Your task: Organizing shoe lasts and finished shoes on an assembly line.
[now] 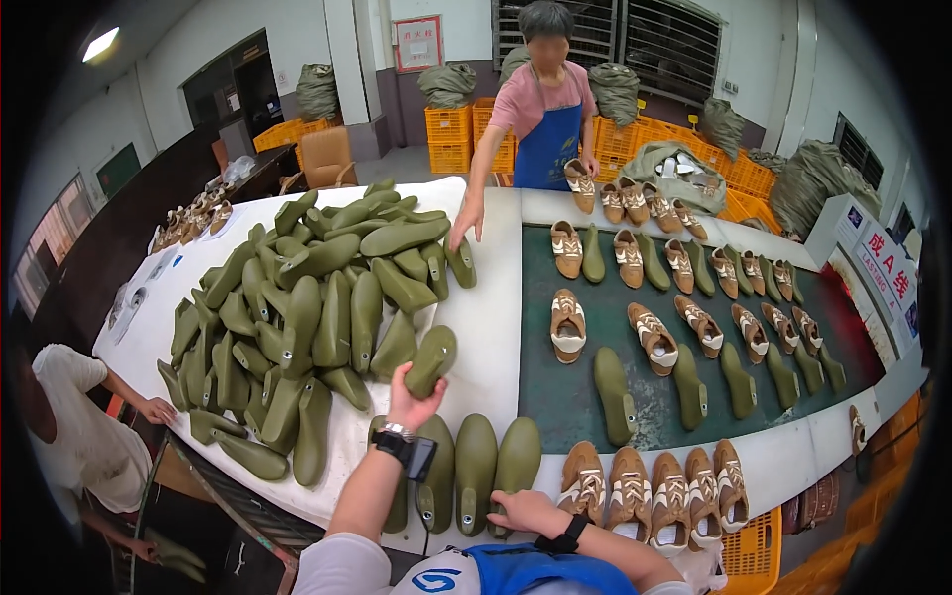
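While a last [432, 359] is held in left hand [409, 402], six-o'clock row [476, 461] is touched by right hand [535, 514], grip unclear; step judged lining-up, steady lowering called for.

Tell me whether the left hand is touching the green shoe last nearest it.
Touching. The head view shows the left hand with thumb and fingers against the near end of the green shoe last.

Left head fisheye | faces down and ahead | worktable [488, 342] close below
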### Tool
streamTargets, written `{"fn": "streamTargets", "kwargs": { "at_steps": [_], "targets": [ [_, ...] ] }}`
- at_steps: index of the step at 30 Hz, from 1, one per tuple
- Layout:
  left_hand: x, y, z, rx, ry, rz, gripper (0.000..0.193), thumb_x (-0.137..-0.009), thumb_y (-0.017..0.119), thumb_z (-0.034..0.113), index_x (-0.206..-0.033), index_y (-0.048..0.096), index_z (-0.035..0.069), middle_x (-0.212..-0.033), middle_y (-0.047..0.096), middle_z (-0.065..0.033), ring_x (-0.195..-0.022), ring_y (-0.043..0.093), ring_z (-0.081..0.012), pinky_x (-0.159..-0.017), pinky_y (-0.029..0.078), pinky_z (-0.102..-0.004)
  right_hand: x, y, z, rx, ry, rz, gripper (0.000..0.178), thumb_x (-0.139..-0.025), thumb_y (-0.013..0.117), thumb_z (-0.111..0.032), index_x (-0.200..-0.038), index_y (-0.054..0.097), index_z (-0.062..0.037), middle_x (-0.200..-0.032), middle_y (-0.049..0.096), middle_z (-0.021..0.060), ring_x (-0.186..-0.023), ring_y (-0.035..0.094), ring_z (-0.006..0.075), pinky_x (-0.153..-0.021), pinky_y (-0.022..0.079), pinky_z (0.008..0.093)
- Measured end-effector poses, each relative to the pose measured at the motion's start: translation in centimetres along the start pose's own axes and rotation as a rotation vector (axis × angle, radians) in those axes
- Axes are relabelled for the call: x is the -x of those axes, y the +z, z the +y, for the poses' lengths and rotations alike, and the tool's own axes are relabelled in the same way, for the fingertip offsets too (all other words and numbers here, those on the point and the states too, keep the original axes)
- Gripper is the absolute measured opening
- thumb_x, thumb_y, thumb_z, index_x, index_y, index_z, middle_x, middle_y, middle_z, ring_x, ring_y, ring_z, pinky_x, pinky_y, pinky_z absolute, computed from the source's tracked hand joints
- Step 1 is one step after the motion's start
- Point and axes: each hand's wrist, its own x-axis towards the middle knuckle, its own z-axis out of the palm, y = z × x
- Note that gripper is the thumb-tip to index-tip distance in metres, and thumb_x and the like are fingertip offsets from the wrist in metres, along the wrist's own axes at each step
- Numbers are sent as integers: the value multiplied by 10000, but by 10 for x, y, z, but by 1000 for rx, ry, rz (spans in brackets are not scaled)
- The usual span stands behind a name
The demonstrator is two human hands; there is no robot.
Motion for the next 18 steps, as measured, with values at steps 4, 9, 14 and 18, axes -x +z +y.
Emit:
{"fn": "streamTargets", "kwargs": {
  "at_steps": [4, 9, 14, 18],
  "targets": [
    [-51, -34, -36, 343, 155, 38, 488, -832, 521, 306, -1161, 448, -48, -1127, 434, -214, -1008, 482, -333, -754, 545, -285, 1, -1, -3, -11, -13, 41, 394, -832, 526, -459, -1057, 526, -136, -692, 639, 146, -665, 631, 349, -575, 498, 456],
    [-54, -40, -54, 539, -53, 296, 413, -899, 464, 213, -1174, 376, -83, -1140, 456, -236, -1008, 514, -330, -811, 549, -325, -1, 5, 6, -39, -39, 92, 385, -825, 538, -450, -1035, 532, -127, -674, 630, 158, -633, 625, 353, -542, 494, 457],
    [-2, 15, -6, -384, 407, 148, 242, -862, 535, 144, -1053, 476, 9, -1113, 530, -170, -884, 589, -255, -788, 518, -345, 0, 1, 6, -21, -21, 95, 374, -823, 544, -445, -1012, 530, -123, -671, 627, 163, -635, 624, 354, -547, 493, 458],
    [26, -18, 59, -2161, 1307, 964, 691, -659, 701, 187, -1268, 401, 57, -1282, 400, -178, -1197, 350, -360, -950, 330, -476, 0, 4, 3, -29, -28, 93, 363, -821, 548, -434, -1003, 527, -121, -674, 626, 161, -650, 625, 355, -558, 493, 457]
  ]
}}
